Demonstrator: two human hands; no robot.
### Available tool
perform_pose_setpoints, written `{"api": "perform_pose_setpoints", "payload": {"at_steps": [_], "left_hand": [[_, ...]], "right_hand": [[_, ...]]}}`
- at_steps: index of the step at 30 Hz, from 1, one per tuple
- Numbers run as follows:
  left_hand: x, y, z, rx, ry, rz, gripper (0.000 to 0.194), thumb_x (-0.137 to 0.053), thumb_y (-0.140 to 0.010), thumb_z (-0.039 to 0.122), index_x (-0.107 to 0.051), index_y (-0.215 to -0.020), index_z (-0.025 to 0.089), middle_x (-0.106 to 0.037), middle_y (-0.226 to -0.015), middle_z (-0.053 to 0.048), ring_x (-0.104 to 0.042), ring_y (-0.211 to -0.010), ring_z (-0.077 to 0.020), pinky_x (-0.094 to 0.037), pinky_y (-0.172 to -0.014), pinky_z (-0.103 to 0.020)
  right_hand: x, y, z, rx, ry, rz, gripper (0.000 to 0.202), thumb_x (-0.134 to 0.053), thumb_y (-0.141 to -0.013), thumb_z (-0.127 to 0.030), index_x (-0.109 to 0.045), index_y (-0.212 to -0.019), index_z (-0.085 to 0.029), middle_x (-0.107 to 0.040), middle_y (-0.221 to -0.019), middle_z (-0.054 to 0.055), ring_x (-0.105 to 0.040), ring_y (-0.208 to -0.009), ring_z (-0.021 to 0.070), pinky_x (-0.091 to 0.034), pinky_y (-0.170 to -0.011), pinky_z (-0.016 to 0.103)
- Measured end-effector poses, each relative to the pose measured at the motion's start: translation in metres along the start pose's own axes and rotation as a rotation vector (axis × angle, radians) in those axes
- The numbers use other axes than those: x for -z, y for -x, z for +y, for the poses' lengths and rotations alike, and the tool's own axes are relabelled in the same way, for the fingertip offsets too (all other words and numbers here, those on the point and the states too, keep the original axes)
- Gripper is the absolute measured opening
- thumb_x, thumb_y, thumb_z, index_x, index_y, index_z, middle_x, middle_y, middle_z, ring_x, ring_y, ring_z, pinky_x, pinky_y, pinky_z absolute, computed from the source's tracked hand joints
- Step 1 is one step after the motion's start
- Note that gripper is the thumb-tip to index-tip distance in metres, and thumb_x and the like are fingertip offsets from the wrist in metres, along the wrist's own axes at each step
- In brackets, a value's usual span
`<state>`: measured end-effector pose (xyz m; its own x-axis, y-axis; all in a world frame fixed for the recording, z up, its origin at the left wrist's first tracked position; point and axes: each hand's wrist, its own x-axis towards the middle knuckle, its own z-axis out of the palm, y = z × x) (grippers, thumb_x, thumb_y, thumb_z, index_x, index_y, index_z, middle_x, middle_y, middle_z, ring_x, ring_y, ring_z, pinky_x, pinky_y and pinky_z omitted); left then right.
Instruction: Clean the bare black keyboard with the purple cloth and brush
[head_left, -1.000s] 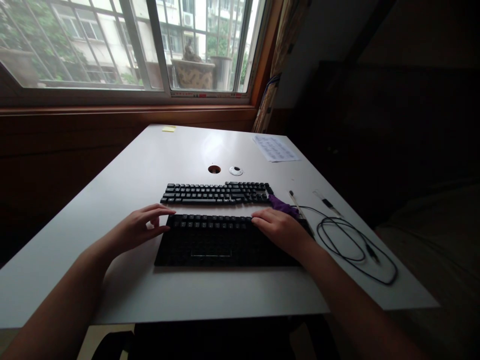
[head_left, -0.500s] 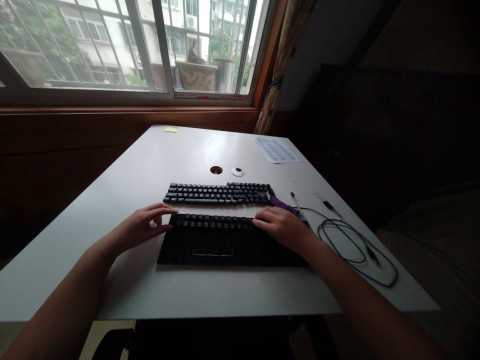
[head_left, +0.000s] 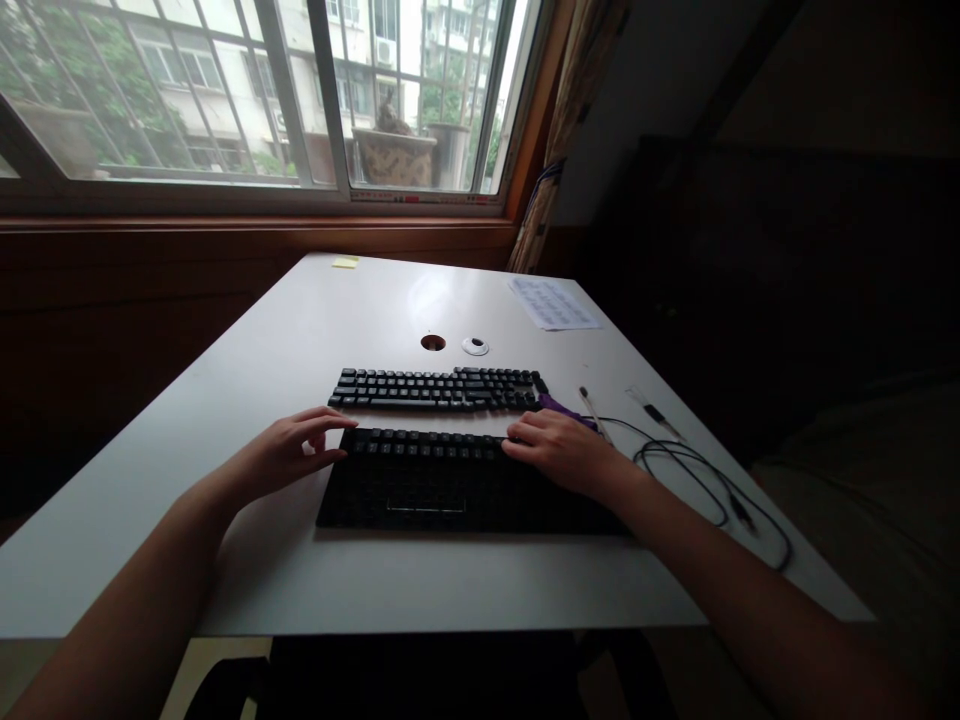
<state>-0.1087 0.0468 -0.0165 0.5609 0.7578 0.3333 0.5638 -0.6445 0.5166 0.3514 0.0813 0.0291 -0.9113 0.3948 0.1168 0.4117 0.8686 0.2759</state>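
Observation:
A black keyboard (head_left: 427, 506) lies near the front of the desk, with rows of keycaps (head_left: 420, 446) along its back and a darker part without raised caps in front. My left hand (head_left: 300, 445) rests at its back left corner, thumb and index finger apart and touching the edge. At the right end of the cap rows, my right hand (head_left: 559, 450) has its fingers bent together and pressed down on the keyboard. Whatever is under those fingertips is hidden. Just behind, loose black keycaps (head_left: 427, 388) stand in lined-up rows on the desk.
Right of the keyboard lie a purple cloth-like item (head_left: 564, 408), a thin brush-like stick (head_left: 591, 405), a small tool with a black handle (head_left: 655, 413) and a coiled black cable (head_left: 690, 462). Farther back are a cable hole (head_left: 433, 343), its white cover (head_left: 475, 346) and printed paper (head_left: 556, 303).
My right hand has shifted very slightly left along the keyboard's back rows. The left hand keeps its place, and the view has tilted a little.

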Motion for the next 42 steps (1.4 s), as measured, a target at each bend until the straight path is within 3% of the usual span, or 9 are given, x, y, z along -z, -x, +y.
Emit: {"api": "perform_pose_setpoints", "payload": {"at_steps": [7, 10, 16, 22, 28, 35, 42], "left_hand": [[-0.001, 0.002, -0.004, -0.001, -0.001, -0.011, 0.037, -0.062, -0.101, 0.029, -0.062, -0.137, 0.023, -0.066, -0.112, -0.009, -0.064, -0.072, -0.0095, -0.059, -0.070, -0.025], [0.000, 0.001, -0.002, -0.002, 0.008, -0.004, 0.035, -0.062, -0.101, 0.029, -0.063, -0.136, 0.022, -0.067, -0.113, -0.009, -0.063, -0.071, -0.0094, -0.059, -0.070, -0.025], [-0.001, 0.001, -0.002, 0.008, 0.010, -0.001, 0.036, -0.062, -0.100, 0.030, -0.063, -0.136, 0.022, -0.067, -0.109, -0.008, -0.064, -0.072, -0.0101, -0.059, -0.071, -0.026], [0.001, -0.001, 0.003, 0.012, 0.014, 0.022, 0.036, -0.063, -0.100, 0.031, -0.065, -0.134, 0.021, -0.067, -0.100, -0.006, -0.065, -0.073, -0.0111, -0.056, -0.068, -0.024], [0.002, -0.002, 0.007, 0.048, 0.025, 0.018, 0.036, -0.064, -0.099, 0.032, -0.065, -0.133, 0.021, -0.066, -0.096, -0.004, -0.061, -0.068, -0.0096, -0.055, -0.067, -0.022], [0.004, -0.001, 0.008, 0.054, 0.019, 0.013, 0.037, -0.064, -0.099, 0.033, -0.066, -0.133, 0.020, -0.066, -0.091, -0.004, -0.064, -0.072, -0.0120, -0.057, -0.070, -0.024], [0.005, -0.001, 0.008, 0.048, 0.033, -0.002, 0.038, -0.064, -0.099, 0.033, -0.064, -0.135, 0.021, -0.065, -0.094, -0.005, -0.062, -0.073, -0.0113, -0.056, -0.069, -0.023]], "right_hand": [[-0.004, 0.006, 0.001, 0.047, -0.003, -0.002, 0.019, -0.058, -0.094, -0.009, -0.069, -0.102, -0.022, -0.070, -0.112, 0.007, -0.059, -0.092, 0.0202, -0.049, -0.083, 0.036], [-0.012, 0.020, 0.002, -0.010, -0.002, 0.087, 0.024, -0.054, -0.094, -0.006, -0.070, -0.105, -0.021, -0.069, -0.121, 0.008, -0.061, -0.098, 0.0209, -0.051, -0.088, 0.038], [-0.014, 0.040, -0.008, -0.166, -0.107, 0.285, 0.026, -0.054, -0.095, -0.009, -0.071, -0.110, -0.022, -0.072, -0.111, 0.007, -0.063, -0.101, 0.0233, -0.056, -0.089, 0.042], [-0.005, 0.018, -0.047, -0.265, -0.277, 0.346, 0.034, -0.054, -0.094, -0.009, -0.070, -0.121, -0.024, -0.072, -0.110, 0.008, -0.065, -0.101, 0.0236, -0.059, -0.093, 0.045], [-0.012, 0.000, -0.078, -0.333, -0.305, 0.341, 0.046, -0.057, -0.097, -0.018, -0.055, -0.142, -0.025, -0.059, -0.144, 0.013, -0.061, -0.126, 0.0274, -0.055, -0.104, 0.050], [-0.020, 0.007, -0.079, -0.383, -0.333, 0.384, 0.050, -0.052, -0.097, -0.015, -0.050, -0.146, -0.026, -0.066, -0.139, 0.011, -0.053, -0.140, 0.0281, -0.048, -0.112, 0.054], [-0.022, 0.005, -0.081, -0.400, -0.367, 0.397, 0.043, -0.051, -0.099, -0.014, -0.053, -0.140, -0.025, -0.067, -0.137, 0.011, -0.056, -0.138, 0.0275, -0.046, -0.112, 0.055]]}}
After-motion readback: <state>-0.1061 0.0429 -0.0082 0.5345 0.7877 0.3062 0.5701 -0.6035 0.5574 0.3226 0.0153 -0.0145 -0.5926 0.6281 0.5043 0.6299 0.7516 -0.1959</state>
